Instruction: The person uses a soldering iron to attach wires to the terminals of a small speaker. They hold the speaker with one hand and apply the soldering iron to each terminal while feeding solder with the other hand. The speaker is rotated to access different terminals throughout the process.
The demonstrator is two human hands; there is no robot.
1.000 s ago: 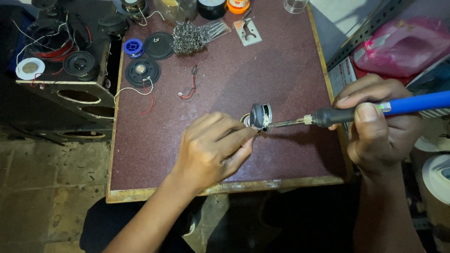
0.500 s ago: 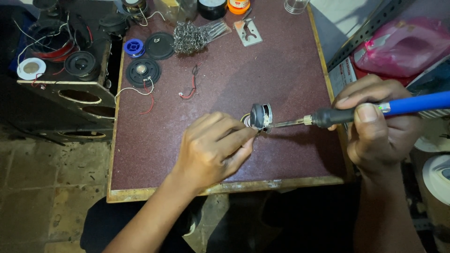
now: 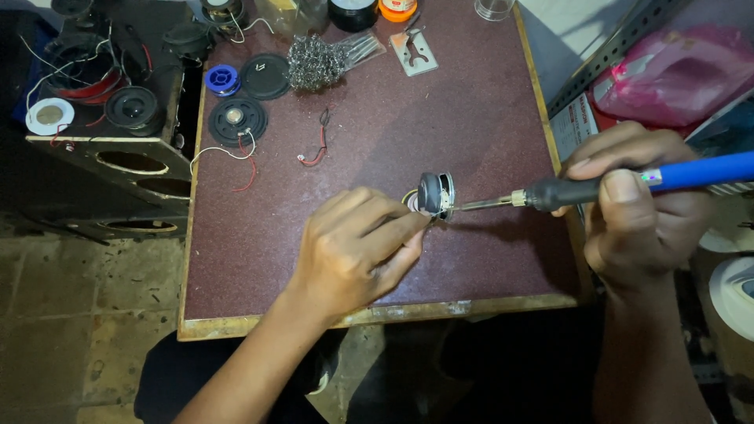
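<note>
Dim light falls on a small maroon-topped table (image 3: 487,133) with a worn wooden edge, set over a tiled floor (image 3: 71,314); only the head view shows this moment.

From that view, the left hand (image 3: 357,251) comes in from the lower left, forearm angled up toward the table's middle. Its back faces the camera, the knuckles are bent, and the fingers are closed narrowly, thumb and forefinger pinching a small round speaker (image 3: 436,194) that stands on edge on the tabletop, just right of centre and nearer the front edge. The fingertips touch the speaker's left side.

The right hand (image 3: 640,208) rises from the lower right, wrist roughly upright, past the table's right edge. It is wrapped around a soldering iron (image 3: 620,184) with a blue handle and dark grip, the thumb lying along the top and the fingers curled under. The iron lies nearly level, pointing left, and its metal tip meets the speaker's right side.

Farther back on the table lie a red and black wire (image 3: 318,145), a flat black speaker (image 3: 237,119) with loose leads, a blue spool (image 3: 222,79) and a wad of metal wool (image 3: 314,63). A dark speaker cabinet (image 3: 118,161) stands to the left, and a pink plastic bag (image 3: 675,74) lies at the upper right.
</note>
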